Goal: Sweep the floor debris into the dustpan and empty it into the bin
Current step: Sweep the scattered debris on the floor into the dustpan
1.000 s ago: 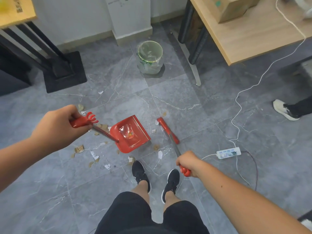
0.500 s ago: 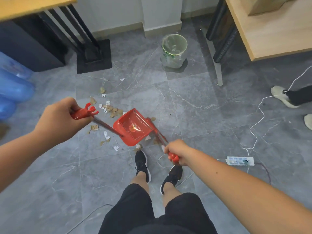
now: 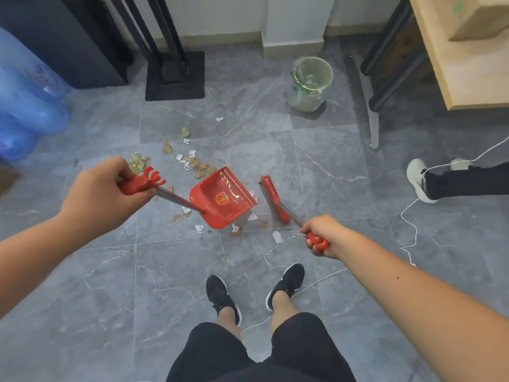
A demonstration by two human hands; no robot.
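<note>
A red dustpan (image 3: 223,198) rests on the grey tiled floor in front of my feet, its long handle gripped by my left hand (image 3: 102,193). My right hand (image 3: 321,234) grips the handle of a red broom (image 3: 272,197), whose head stands just right of the pan, apart from it. Torn paper and cardboard debris (image 3: 192,162) lies scattered behind and left of the pan, with more scraps (image 3: 237,230) at its near edge. The bin (image 3: 311,84), lined with a clear bag, stands farther back to the right.
A wooden desk (image 3: 462,64) with black legs stands at the right, a black stand base (image 3: 175,75) at the back, blue water bottles (image 3: 24,106) at the left. Another person's white shoe (image 3: 418,179) and a white cable (image 3: 410,224) lie at the right.
The broom head has swung out to the right, away from the dustpan's mouth. My view has shifted left, and my right hand moved right.
</note>
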